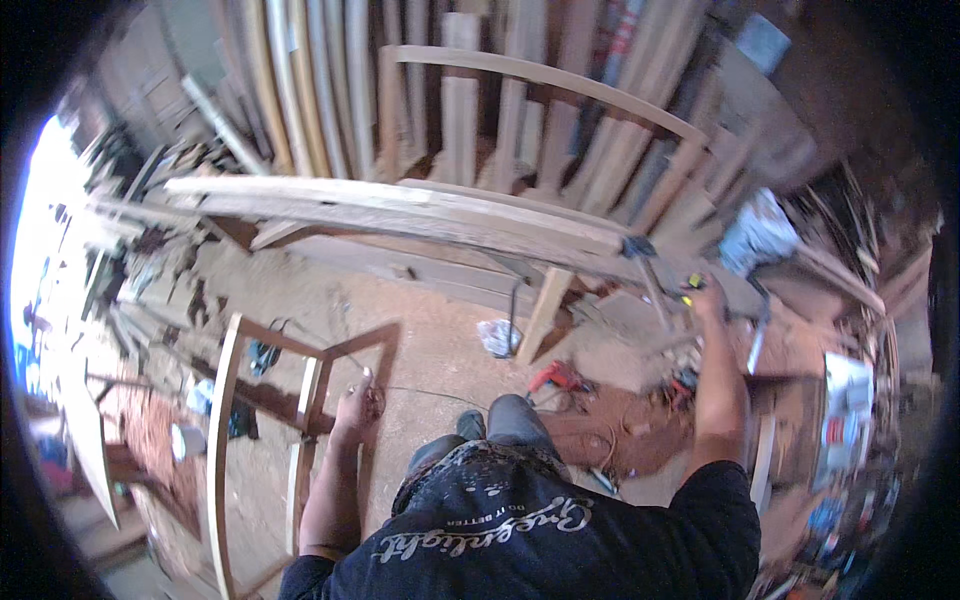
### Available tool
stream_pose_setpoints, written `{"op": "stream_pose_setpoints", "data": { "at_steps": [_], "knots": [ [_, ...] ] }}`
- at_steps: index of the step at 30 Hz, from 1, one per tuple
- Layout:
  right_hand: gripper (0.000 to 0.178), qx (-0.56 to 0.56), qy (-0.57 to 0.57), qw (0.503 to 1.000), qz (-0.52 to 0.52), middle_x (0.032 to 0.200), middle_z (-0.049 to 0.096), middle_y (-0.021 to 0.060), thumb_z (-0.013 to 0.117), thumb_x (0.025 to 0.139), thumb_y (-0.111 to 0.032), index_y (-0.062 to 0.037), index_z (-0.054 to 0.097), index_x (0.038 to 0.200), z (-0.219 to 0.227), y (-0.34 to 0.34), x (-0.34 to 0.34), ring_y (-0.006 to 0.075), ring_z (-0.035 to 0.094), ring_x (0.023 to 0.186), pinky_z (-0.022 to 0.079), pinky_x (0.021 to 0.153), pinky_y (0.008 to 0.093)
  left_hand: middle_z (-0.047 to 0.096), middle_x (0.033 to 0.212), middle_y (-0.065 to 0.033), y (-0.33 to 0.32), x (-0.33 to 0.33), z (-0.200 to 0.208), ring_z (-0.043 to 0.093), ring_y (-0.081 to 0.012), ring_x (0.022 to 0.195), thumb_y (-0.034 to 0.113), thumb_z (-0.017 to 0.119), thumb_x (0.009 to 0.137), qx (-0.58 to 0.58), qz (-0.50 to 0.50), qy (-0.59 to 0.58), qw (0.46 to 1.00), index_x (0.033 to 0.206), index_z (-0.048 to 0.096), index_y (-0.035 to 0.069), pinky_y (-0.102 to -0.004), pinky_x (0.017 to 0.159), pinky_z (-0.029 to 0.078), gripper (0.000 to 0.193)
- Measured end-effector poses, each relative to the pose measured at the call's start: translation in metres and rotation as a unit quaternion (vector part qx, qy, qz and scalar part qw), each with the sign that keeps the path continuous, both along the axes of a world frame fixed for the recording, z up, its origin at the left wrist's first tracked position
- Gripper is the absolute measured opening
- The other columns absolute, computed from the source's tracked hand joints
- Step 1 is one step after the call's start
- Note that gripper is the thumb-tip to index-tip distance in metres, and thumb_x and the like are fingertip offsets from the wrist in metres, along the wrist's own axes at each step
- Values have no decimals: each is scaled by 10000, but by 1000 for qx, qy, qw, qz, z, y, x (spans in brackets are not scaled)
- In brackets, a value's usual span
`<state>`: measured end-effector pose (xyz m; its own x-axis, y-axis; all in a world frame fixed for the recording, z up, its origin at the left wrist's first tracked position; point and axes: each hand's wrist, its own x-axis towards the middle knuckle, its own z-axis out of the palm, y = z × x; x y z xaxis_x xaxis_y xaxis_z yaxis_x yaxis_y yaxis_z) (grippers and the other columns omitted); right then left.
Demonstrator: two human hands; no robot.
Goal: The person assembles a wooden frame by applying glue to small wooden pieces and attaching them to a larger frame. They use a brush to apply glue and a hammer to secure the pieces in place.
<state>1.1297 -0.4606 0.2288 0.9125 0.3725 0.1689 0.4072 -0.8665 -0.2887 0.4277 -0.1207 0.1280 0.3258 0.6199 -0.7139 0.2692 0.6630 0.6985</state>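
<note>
My right hand (708, 302) reaches forward at the right end of the long wooden bench (510, 232). Its fingers close round a small yellow-and-black tape measure (693, 288), partly covered by the hand. Lower down on the left, my left hand (358, 404) hangs above the dusty floor with its fingers curled. Whatever it may hold is too small to make out. Beside that hand stands a pale wooden frame (228, 440) with crosspieces. Long planks (340, 192) lie along the bench top.
Many boards (460, 130) lean upright behind the bench, with another wooden frame (550, 72) before them. A red power tool (556, 378) and its cable lie on the floor near my knees. A blue-white bag (760, 235) sits at the right, a white bucket (187, 441) at the left.
</note>
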Motion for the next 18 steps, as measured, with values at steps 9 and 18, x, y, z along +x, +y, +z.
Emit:
{"op": "stream_pose_setpoints", "data": {
  "at_steps": [9,18],
  "knots": [
    [783,-23,-37,997,66,1346,625,274,798,752,-124,-8,487,1461,-23,91,48,419,607,1246,490,1064,450,491,594,-20,-15,-77,-42,466,-161,508,866,533,856,-28,178,128,975,638,534,131,-347,488,359,766],
    [712,115,-2,957,267,1322,638,265,776,767,-140,-11,516,1418,-91,329,-135,417,620,1214,499,1040,453,733,1026,-109,56,1,-86,655,-200,910,731,616,907,-64,-68,176,980,1101,744,14,-359,751,548,753]
  ]
}}
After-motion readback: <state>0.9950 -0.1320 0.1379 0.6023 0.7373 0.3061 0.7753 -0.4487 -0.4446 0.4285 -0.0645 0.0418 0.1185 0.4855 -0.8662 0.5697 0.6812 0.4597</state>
